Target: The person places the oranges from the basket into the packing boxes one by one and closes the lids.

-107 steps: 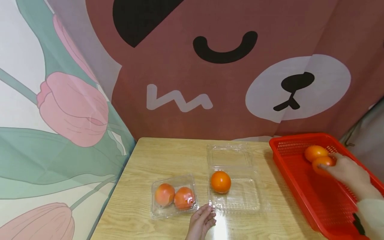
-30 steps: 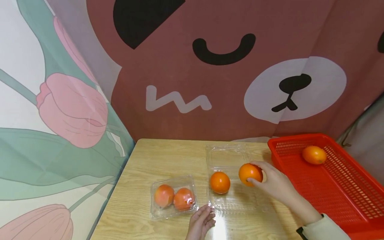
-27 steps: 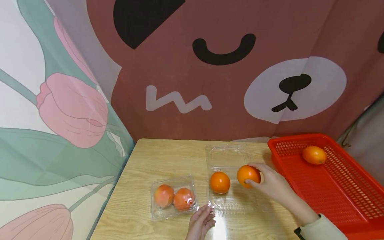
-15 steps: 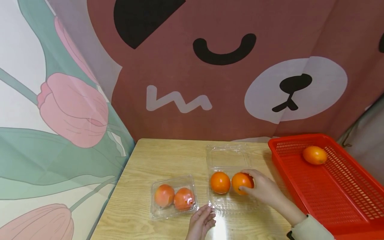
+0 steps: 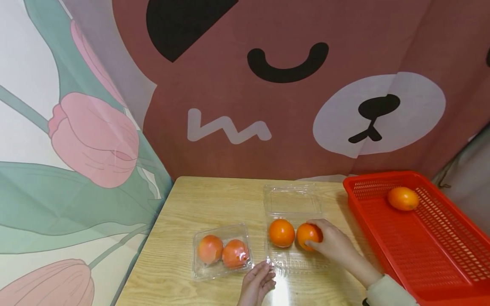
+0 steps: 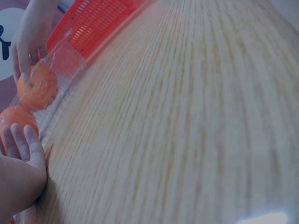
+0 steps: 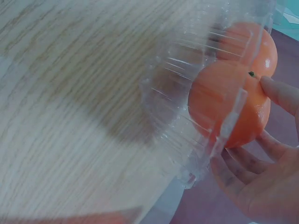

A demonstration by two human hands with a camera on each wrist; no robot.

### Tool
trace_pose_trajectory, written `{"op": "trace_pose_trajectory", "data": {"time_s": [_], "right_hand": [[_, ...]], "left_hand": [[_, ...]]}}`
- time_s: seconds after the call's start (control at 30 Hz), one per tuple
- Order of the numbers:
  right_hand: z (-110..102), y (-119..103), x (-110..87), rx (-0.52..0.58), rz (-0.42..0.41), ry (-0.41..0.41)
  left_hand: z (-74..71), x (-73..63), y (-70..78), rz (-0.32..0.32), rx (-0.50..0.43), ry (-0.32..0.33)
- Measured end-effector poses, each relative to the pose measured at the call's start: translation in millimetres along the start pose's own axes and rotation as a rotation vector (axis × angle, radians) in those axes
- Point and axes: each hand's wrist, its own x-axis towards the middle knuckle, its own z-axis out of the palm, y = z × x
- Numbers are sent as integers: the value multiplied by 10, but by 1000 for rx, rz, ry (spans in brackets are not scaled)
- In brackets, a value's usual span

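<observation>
In the head view a clear plastic clamshell box [image 5: 294,199] lies with its lid folded back. One orange [image 5: 281,233] sits in the left of its base. My right hand [image 5: 333,242] grips a second orange [image 5: 307,236] between thumb and fingers, low in the right of the base beside the first. The right wrist view shows this gripped orange [image 7: 229,105] behind the clear wall, thumb near its green stem spot. My left hand [image 5: 257,282] touches the box's near left corner. In the left wrist view its fingers [image 6: 21,142] are fairly straight.
To the left, a closed clear box [image 5: 200,268] holds two reddish-orange fruits [image 5: 223,251]. A red perforated basket [image 5: 428,250] stands on the right with one orange [image 5: 403,198] in it. A bear-print curtain [image 5: 229,93] hangs behind the wooden table [image 5: 214,195].
My right hand has taken an orange out of the red basket, carried it left and lowered it into the clamshell's base beside the first orange. My left hand has stayed at the corner.
</observation>
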Motion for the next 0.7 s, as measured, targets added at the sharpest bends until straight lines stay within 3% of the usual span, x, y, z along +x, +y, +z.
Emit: {"op": "trace_pose_trajectory", "data": {"time_s": [0.5,0.7], "right_hand": [[76,11,-5,-21,-2,24],[82,19,3,-30,-16,38]], "left_hand": [[-23,4,-18,25,-5,-22],[-17,12,-8,7,-6,-5]]}}
